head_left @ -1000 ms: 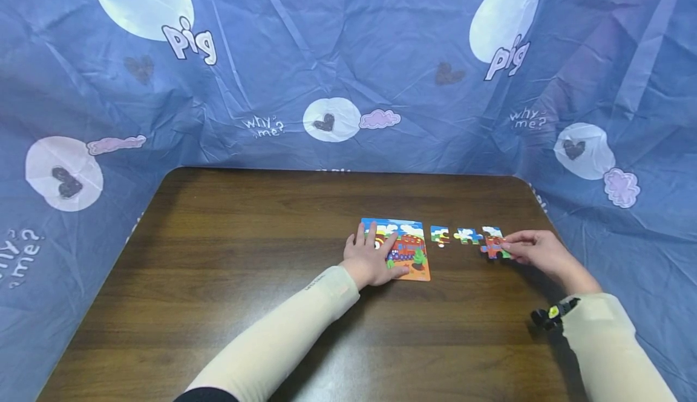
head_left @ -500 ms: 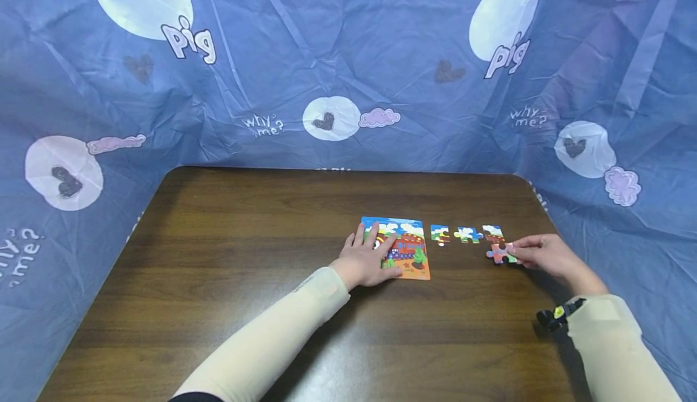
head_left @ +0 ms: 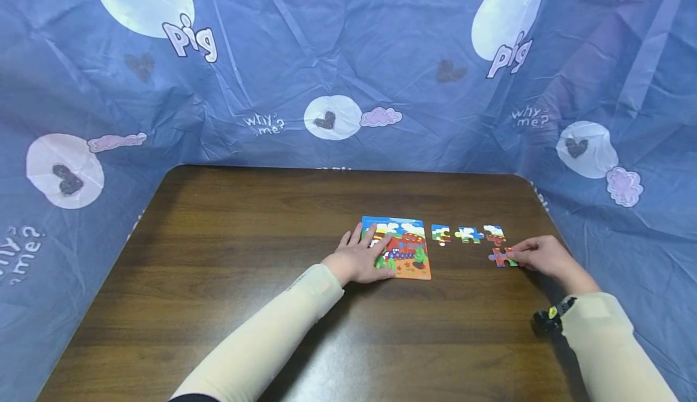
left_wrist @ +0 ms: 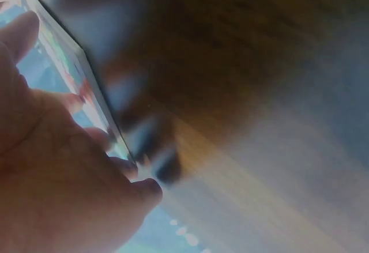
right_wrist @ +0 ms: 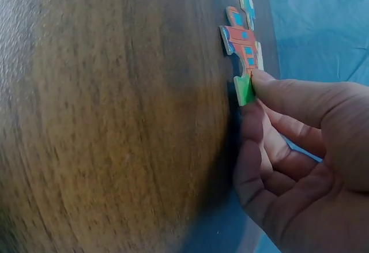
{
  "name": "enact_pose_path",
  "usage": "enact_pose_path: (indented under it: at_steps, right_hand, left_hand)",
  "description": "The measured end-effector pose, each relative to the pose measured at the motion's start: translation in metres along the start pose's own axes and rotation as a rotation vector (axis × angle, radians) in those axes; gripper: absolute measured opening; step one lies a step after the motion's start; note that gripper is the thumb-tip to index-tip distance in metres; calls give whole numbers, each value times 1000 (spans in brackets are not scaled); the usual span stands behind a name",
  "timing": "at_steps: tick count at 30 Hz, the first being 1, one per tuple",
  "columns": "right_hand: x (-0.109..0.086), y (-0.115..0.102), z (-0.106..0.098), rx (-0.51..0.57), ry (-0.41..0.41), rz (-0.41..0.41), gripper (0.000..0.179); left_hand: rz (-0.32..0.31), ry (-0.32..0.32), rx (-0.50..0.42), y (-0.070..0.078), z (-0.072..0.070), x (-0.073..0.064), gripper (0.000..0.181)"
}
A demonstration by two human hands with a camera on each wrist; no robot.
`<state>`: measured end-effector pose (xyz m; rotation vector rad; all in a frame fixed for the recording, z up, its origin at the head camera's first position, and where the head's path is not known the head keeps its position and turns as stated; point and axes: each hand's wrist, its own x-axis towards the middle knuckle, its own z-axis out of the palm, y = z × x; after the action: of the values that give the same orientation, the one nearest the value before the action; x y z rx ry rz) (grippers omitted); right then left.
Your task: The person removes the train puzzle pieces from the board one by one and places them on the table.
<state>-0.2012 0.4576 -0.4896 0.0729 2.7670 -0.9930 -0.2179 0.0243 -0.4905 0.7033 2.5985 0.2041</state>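
Note:
My right hand pinches a red and green jigsaw piece by its right end, between thumb and fingers. In the right wrist view the thumb lies on the green corner of that jigsaw piece. It sits just in front of a jigsaw piece with clouds and red. My left hand lies with spread fingers over the left side of a picture puzzle showing a red train, blue sky and orange ground. In the left wrist view the puzzle's edge shows as a thin slab beside the fingers.
Two more loose jigsaw pieces, one blue, green and yellow and one white and blue, lie in a row right of the picture puzzle. The brown wooden table ends at a blue printed cloth behind.
My right hand has drawn the red and green jigsaw piece toward me, away from the cloud piece. My left hand has slid left, uncovering more of the picture puzzle.

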Motion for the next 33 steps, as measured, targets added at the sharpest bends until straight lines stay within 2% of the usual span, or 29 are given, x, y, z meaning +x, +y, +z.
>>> enact_pose_path:
  at_steps: [7, 18, 20, 33]
  right_hand:
    - [2, 4, 0, -78, 28, 4, 25]
    - [-2, -2, -1, 4, 8, 112, 23]
    - [-3, -3, -1, 22, 6, 121, 23]
    - [-4, -7, 2, 12, -9, 120, 24]
  left_hand:
    - [-5, 2, 1, 0, 0, 0, 87]
    - [-21, 3, -2, -1, 5, 3, 87]
    - [-19, -2, 8, 1, 2, -1, 86]
    - [-2, 14, 25, 1, 1, -3, 87]
